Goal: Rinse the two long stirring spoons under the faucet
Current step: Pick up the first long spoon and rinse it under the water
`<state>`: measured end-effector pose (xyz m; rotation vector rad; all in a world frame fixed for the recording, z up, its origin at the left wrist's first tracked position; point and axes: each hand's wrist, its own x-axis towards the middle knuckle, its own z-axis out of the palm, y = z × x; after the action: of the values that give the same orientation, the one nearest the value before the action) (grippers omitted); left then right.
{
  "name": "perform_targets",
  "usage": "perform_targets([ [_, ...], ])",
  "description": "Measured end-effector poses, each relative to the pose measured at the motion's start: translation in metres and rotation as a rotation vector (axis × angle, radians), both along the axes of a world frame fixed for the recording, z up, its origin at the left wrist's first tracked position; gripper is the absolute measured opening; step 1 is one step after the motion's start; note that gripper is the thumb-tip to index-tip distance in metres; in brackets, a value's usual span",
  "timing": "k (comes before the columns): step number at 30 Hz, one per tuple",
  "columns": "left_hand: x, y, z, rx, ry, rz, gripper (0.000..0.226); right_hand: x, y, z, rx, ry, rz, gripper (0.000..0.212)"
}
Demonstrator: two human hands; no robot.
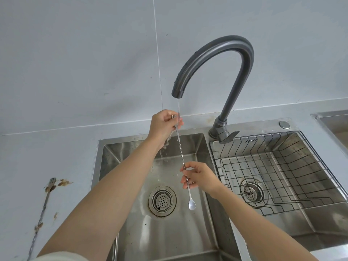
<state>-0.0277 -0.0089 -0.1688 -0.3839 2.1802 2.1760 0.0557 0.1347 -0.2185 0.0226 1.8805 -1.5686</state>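
Forearms [105,204] up from the bottom edge, both reaching over the left sink basin [169,242]. Lower left of the frame, on the grey counter [66,147]: second stirring spoon [44,206], lying flat among brown smears, well apart from the water, by the look of it not yet rinsed. Lower centre, slanting up toward mid-frame: held stirring spoon [181,153], small bowl end lowest, above the basin floor just right of the drain strainer [162,201], probably to let runoff drip straight down. Right hand [199,176] on the lower part of the twisted shaft, thumb and curled fingertips pinching it, likely to steady the long rod and set its tilt. Further up, centre of the frame: left hand [165,125] wrapped round the forked top end, fingers curled tight, placing that end directly in the thin water stream [178,108]; droplets scattering beneath the wrist. Steep angle seemingly chosen to send water down the whole length by gravity alone. Beyond, upper centre: grey gooseneck faucet [216,59], lever [228,136] at its base. Right of the frame: wire basket [244,147] seated in the other basin, a plausible resting place for clean spoons. Judged partway through the first spoon, second one untouched.
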Motion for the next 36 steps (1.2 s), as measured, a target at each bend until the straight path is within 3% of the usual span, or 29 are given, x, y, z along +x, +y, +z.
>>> perform_targets([
  [4,0.003,0.002,0.0,0.069,-0.052,-0.045,0.015,0.005,0.005,-0.005,0.015,-0.016,-0.01,0.022],
  [8,0.009,0.008,-0.001,-0.028,-0.111,-0.107,0.028,0.005,0.007,-0.006,-0.007,-0.012,-0.027,0.023],
  [16,0.014,0.01,0.003,0.053,-0.035,0.002,0.019,0.006,0.01,-0.007,0.014,0.002,-0.046,0.025],
  [24,0.013,0.011,0.008,-0.101,-0.048,0.002,0.038,0.011,0.008,-0.005,-0.011,-0.005,-0.017,0.024],
  [32,0.012,0.013,0.005,0.007,0.011,-0.081,0.016,0.006,0.007,-0.007,-0.032,0.024,-0.074,0.027],
  [36,0.013,0.014,0.006,-0.095,-0.021,-0.112,0.025,0.003,0.007,-0.005,-0.029,0.061,-0.082,0.029],
])
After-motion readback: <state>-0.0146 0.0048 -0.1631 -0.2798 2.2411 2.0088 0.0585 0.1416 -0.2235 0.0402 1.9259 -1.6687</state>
